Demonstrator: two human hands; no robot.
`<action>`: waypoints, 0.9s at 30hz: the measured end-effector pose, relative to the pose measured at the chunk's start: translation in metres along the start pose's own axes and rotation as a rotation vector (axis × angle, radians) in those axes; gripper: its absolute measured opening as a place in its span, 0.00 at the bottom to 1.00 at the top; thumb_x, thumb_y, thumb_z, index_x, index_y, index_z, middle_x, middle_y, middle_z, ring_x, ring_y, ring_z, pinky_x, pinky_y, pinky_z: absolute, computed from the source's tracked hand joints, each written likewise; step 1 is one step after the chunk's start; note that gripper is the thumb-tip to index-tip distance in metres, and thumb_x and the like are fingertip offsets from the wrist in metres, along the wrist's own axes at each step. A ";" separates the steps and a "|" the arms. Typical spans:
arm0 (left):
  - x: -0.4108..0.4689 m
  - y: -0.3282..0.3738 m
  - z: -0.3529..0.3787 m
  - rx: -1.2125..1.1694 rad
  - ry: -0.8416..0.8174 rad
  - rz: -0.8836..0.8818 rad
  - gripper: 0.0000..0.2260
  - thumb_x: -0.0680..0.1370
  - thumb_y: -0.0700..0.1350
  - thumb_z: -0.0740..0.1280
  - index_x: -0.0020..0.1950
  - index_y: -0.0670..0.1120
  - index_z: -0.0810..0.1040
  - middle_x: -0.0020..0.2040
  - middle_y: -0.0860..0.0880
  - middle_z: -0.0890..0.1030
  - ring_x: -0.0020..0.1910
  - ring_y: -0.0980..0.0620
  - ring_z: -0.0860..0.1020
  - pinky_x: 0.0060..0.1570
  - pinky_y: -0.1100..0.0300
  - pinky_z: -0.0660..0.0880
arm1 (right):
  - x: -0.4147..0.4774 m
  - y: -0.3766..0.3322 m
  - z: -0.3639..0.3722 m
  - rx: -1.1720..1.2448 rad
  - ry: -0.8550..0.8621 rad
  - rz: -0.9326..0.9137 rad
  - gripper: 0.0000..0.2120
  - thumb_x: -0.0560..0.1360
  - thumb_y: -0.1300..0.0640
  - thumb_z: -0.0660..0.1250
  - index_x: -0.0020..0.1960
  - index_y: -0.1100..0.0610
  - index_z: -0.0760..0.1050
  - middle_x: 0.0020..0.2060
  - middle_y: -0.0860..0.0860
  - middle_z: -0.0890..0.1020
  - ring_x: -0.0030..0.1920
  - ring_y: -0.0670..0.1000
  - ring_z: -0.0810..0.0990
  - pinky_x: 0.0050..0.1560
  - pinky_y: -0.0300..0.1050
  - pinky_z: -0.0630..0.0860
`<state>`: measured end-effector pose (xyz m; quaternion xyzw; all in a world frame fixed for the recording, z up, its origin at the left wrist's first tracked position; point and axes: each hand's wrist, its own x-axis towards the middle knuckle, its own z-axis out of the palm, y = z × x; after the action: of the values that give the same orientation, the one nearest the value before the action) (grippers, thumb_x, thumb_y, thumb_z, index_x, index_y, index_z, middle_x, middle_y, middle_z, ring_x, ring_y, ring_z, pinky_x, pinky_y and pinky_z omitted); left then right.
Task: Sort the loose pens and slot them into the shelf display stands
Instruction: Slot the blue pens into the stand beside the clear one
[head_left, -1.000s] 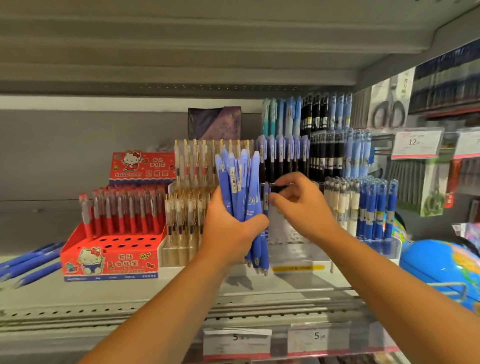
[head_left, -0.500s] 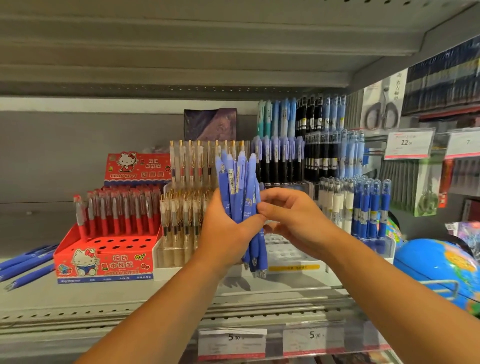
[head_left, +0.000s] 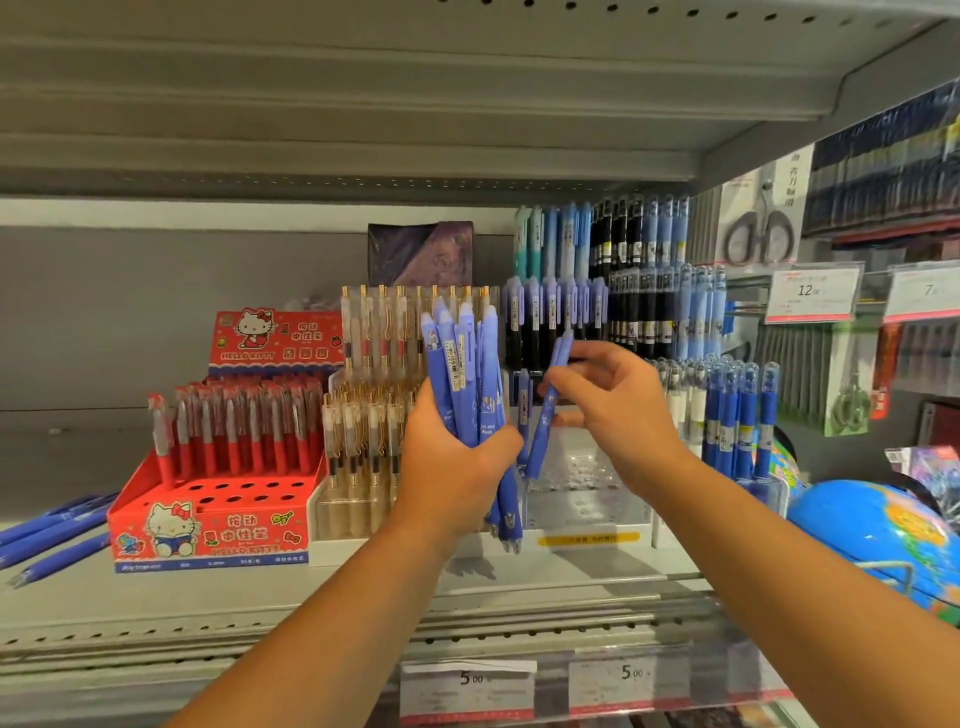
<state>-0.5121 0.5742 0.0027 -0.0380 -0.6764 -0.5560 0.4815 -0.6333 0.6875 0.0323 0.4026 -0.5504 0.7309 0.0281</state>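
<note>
Pens of this kind look light, stiff and slick. The left hand (head_left: 457, 467) clutches a bunch of blue pens (head_left: 462, 374) upright, near the shelf front. The right hand (head_left: 618, 410) pinches a single pen (head_left: 548, 405) mid-barrel, tilted, just right of the bunch and near the clear stand (head_left: 576, 467). A mid-barrel pinch should steady slotting.

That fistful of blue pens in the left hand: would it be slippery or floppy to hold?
Probably stiff: the bundle of blue pens stands straight in the left hand. Likely slippery: several ends hang unevenly below the fist. Seemingly light: the right hand pinches a single pen.
</note>
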 end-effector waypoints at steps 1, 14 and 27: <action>0.000 0.000 0.000 0.007 0.014 0.002 0.19 0.72 0.32 0.72 0.49 0.56 0.75 0.35 0.59 0.80 0.32 0.59 0.79 0.32 0.69 0.76 | 0.004 -0.001 -0.001 -0.047 0.037 -0.039 0.10 0.76 0.63 0.70 0.56 0.55 0.77 0.40 0.51 0.85 0.43 0.51 0.86 0.37 0.45 0.83; 0.002 -0.001 0.000 0.044 0.025 0.006 0.18 0.71 0.35 0.72 0.52 0.56 0.74 0.37 0.60 0.80 0.34 0.59 0.79 0.34 0.69 0.77 | 0.027 0.024 -0.002 -0.471 0.180 -0.137 0.17 0.75 0.57 0.72 0.58 0.48 0.69 0.43 0.42 0.81 0.42 0.42 0.81 0.45 0.52 0.83; 0.001 0.001 0.000 0.027 0.010 -0.015 0.18 0.69 0.38 0.73 0.51 0.58 0.74 0.37 0.60 0.80 0.34 0.59 0.79 0.34 0.69 0.77 | 0.020 0.034 -0.003 -0.786 -0.068 -0.140 0.17 0.79 0.60 0.67 0.66 0.49 0.73 0.35 0.41 0.79 0.34 0.46 0.82 0.35 0.50 0.82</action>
<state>-0.5118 0.5743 0.0038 -0.0236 -0.6817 -0.5505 0.4812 -0.6645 0.6684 0.0181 0.4215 -0.7600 0.4472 0.2116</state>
